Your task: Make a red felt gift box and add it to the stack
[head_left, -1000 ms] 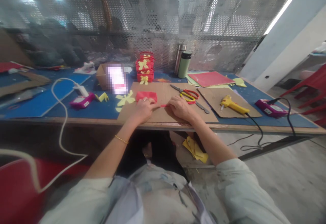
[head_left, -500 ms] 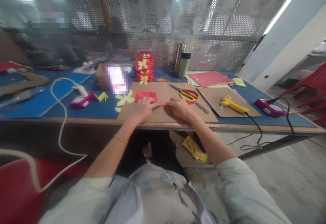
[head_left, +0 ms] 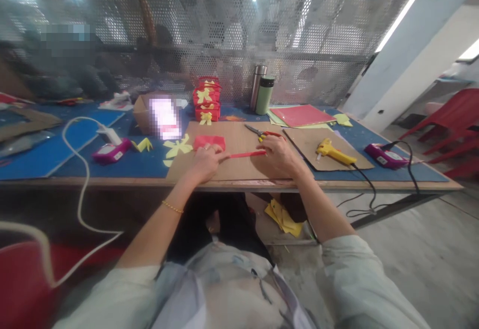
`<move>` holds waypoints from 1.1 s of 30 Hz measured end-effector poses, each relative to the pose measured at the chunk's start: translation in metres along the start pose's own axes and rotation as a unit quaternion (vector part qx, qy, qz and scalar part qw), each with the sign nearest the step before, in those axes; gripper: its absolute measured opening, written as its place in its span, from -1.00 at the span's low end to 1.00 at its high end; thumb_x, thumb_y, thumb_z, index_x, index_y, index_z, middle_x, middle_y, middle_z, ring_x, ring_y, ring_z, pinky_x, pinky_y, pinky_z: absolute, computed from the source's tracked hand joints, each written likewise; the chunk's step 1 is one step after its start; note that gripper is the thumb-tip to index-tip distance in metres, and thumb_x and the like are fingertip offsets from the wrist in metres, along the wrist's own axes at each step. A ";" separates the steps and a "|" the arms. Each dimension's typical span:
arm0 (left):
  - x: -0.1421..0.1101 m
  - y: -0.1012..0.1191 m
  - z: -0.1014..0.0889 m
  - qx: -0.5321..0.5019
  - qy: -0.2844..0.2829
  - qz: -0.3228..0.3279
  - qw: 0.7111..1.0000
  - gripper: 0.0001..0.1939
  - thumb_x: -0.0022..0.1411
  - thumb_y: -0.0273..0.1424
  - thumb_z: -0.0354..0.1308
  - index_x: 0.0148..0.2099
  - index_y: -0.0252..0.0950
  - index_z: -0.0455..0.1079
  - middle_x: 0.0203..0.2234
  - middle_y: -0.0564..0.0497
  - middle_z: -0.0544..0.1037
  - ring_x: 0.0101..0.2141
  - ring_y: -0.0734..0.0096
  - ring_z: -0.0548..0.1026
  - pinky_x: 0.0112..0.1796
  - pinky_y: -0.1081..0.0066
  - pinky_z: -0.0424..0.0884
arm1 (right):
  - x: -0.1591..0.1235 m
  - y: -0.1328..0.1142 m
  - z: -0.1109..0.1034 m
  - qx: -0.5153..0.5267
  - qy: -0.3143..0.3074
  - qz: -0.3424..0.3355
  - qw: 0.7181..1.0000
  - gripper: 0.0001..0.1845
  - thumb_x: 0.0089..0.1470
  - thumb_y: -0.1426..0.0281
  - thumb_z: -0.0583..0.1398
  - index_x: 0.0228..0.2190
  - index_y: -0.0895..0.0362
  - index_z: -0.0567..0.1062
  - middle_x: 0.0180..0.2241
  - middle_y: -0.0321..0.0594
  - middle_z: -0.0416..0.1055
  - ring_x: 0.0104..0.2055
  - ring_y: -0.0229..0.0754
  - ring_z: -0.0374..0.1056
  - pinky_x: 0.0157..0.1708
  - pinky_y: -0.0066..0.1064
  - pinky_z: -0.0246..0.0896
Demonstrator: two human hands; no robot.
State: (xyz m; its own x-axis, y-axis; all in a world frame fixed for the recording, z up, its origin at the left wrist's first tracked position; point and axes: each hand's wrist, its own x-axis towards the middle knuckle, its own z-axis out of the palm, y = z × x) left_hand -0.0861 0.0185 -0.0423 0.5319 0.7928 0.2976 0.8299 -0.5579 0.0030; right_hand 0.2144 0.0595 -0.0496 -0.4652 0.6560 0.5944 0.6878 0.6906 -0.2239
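Observation:
A narrow red strip [head_left: 247, 155] stretches between my two hands, low over the sheet of brown cardboard [head_left: 234, 171]. The fingers of my left hand [head_left: 207, 163] are closed on its left end. My right hand [head_left: 277, 153] has its fingers curled at the strip's right end, with the fingertips partly hidden. Just beyond my left hand lies a flat red piece of material [head_left: 209, 142]. A pair of scissors [head_left: 258, 130] with red and yellow handles lies past my right hand, which covers part of the handles.
A yellow glue gun [head_left: 335, 154] rests on another cardboard piece at right. Yellow cut-outs [head_left: 178, 146] lie at left, near a lit phone [head_left: 164, 117]. Behind stand stacked red boxes with yellow bows [head_left: 206, 100] and a green bottle [head_left: 265, 95]. Purple power blocks [head_left: 111, 152] sit with cables.
My right hand has moved right, away from my left hand, so a longer stretch of the red strip shows. It now covers more of the scissors. My left hand stays by the red piece.

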 end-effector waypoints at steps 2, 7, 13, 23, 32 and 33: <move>0.000 -0.001 0.000 -0.005 0.004 0.003 1.000 -0.52 0.49 -0.45 -0.12 0.20 -0.08 0.55 0.01 -0.16 0.54 -0.07 0.10 0.39 -0.02 0.10 0.32 | -0.001 -0.003 0.003 -0.024 -0.030 -0.003 0.999 -0.63 0.12 0.60 0.08 -0.31 0.13 0.67 -0.30 -0.05 0.57 -0.14 -0.02 0.43 -0.06 -0.21 0.22; -0.001 0.000 -0.001 -0.011 0.004 -0.004 1.000 -0.49 0.47 -0.49 -0.13 0.22 -0.07 0.55 0.04 -0.16 0.54 -0.05 0.06 0.39 -0.01 0.06 0.33 | -0.001 -0.009 0.011 -0.064 -0.073 0.006 0.995 -0.62 0.05 0.65 0.07 -0.32 0.16 0.67 -0.30 -0.02 0.57 -0.17 -0.01 0.40 -0.15 -0.23 0.17; -0.001 0.000 -0.001 -0.002 0.006 -0.013 1.000 -0.52 0.47 -0.48 -0.09 0.18 -0.07 0.57 0.03 -0.16 0.54 -0.05 0.07 0.40 -0.01 0.07 0.33 | 0.000 0.003 -0.003 -0.012 -0.015 0.015 1.000 -0.65 0.10 0.62 0.09 -0.35 0.14 0.66 -0.33 -0.09 0.59 -0.24 -0.08 0.45 -0.20 -0.29 0.22; -0.002 -0.003 0.004 -0.014 0.058 -0.026 0.998 -0.63 0.48 -0.44 -0.02 0.06 -0.16 0.63 -0.01 -0.18 0.54 -0.02 0.05 0.42 0.02 0.06 0.35 | -0.005 0.011 -0.002 -0.027 -0.008 0.000 1.000 -0.65 0.15 0.62 0.10 -0.33 0.11 0.67 -0.26 -0.05 0.61 -0.05 -0.02 0.49 0.03 -0.21 0.28; -0.001 -0.004 0.009 -0.003 0.088 -0.036 0.995 -0.69 0.49 -0.37 0.05 -0.03 -0.17 0.66 -0.05 -0.19 0.57 -0.03 0.03 0.45 0.01 0.07 0.36 | -0.005 0.016 -0.004 -0.033 0.013 0.015 0.999 -0.67 0.16 0.60 0.10 -0.32 0.14 0.67 -0.27 -0.05 0.61 -0.17 -0.05 0.48 -0.11 -0.28 0.28; -0.001 -0.004 0.009 -0.003 0.090 -0.034 0.995 -0.68 0.50 -0.37 0.05 -0.03 -0.17 0.66 -0.06 -0.18 0.57 -0.03 0.03 0.45 -0.01 0.07 0.36 | -0.005 0.018 -0.008 -0.028 0.031 0.024 0.999 -0.68 0.18 0.58 0.11 -0.32 0.14 0.67 -0.28 -0.05 0.60 -0.21 -0.06 0.48 -0.16 -0.29 0.27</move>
State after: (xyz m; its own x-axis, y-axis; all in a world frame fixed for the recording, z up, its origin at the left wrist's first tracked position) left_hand -0.0881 0.0225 -0.0515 0.4352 0.7728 0.4620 0.8620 -0.5057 0.0339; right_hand 0.2331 0.0664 -0.0504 -0.3966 0.6671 0.6306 0.7397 0.6390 -0.2109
